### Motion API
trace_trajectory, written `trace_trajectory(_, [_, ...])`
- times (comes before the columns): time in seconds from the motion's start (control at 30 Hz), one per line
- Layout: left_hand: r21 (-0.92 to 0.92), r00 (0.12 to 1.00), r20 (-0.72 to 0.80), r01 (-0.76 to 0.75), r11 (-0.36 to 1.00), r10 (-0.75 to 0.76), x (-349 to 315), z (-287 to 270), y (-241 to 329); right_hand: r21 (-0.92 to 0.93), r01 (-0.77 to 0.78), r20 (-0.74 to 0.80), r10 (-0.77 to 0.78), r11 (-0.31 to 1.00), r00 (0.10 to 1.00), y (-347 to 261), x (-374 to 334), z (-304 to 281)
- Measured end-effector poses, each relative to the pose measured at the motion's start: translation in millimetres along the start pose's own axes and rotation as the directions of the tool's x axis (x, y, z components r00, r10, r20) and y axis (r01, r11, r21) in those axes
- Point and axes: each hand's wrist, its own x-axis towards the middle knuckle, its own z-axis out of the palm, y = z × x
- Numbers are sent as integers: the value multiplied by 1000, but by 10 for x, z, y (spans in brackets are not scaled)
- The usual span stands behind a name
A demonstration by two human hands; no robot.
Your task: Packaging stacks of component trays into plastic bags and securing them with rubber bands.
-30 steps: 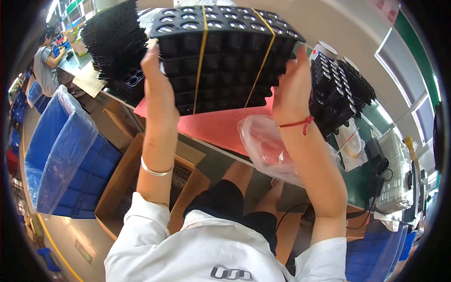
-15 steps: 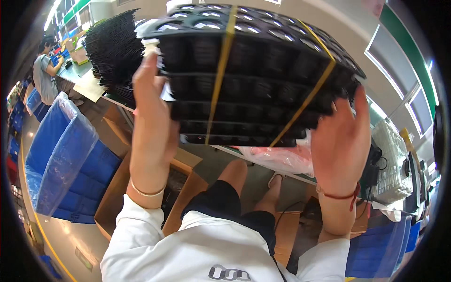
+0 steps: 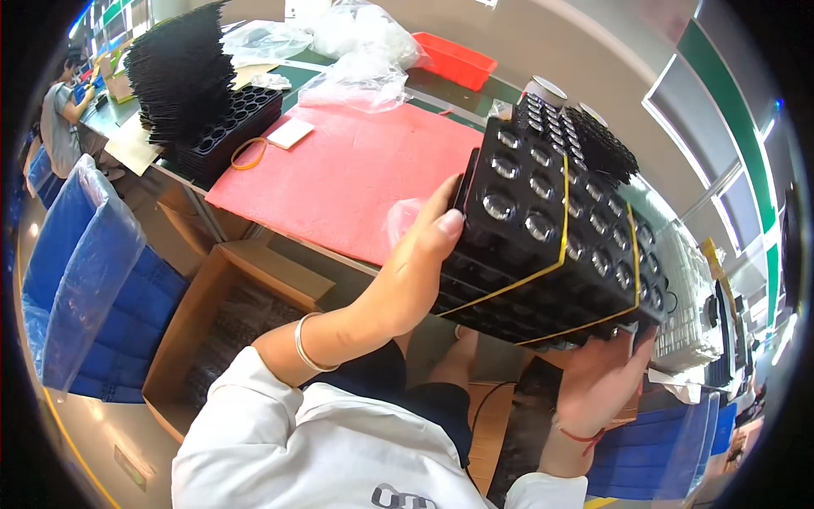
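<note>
Clasping between left grip [image 3: 414, 267] and right grip [image 3: 600, 379] a tilted, yellow-banded stack of black trays [image 3: 547, 242], held up before the right side of the pink mat [image 3: 365, 170] on the green surface [image 3: 445, 92]; apparently at a carrying step, calling next for steady, two-sided support.

Green table [image 3: 441, 92] — pink sheet [image 3: 365, 161], red bin [image 3: 458, 62] atop

i see a white shirt [image 3: 356, 437], grey looped print [image 3: 403, 498] at six o'clock, black shorts [image 3: 438, 414], silvery bangle [image 3: 300, 343], red cord bracelet [image 3: 582, 439].
</note>
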Motion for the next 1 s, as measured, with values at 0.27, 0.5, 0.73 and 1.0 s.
trace_trajectory(0.27, [309, 996, 91, -52, 950, 25, 25, -310, -183, 26, 53, -73, -51, 998, 996, 182, 40, -167])
trace_trajectory(0.5, [378, 976, 178, -185, 907, 125, 74, -512, -376, -739, 634, 617, -604, -227, 504, 407, 578, -1411])
trace_trajectory(0.73, [598, 930, 364, -190, 779, -53, 151, -861, -94, -266, 356, -309, -429, 896, 849, 504, 464, -513])
trace_trajectory(1.0, [950, 936, 310, -296, 99, -165, 366, -1041, 112, -303, 407, -304, -492, 862, 816, 484, 485, -384])
